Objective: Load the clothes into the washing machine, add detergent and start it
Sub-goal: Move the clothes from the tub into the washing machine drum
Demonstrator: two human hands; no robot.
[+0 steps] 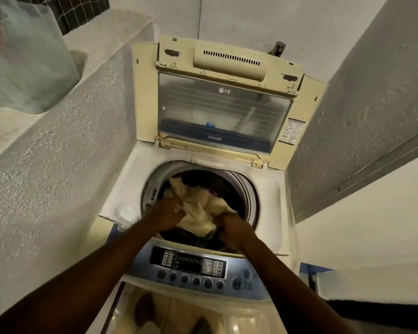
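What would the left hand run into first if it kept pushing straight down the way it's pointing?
Probably the cream cloth that the left hand already grips, then the dark clothes in the drum; depth is unclear.

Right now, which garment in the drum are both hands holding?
The cream-coloured cloth on top; left hand and right hand grip it. The dark clothes lie beneath, untouched.

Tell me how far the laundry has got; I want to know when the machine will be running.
Done: the washer lid stands open and dark clothes already lie in the drum. In hand: the left hand and right hand are pressing a cream garment into the drum. Left: no detergent is visible going in, the lid must close, and the control panel is untouched, so the start is still ahead.
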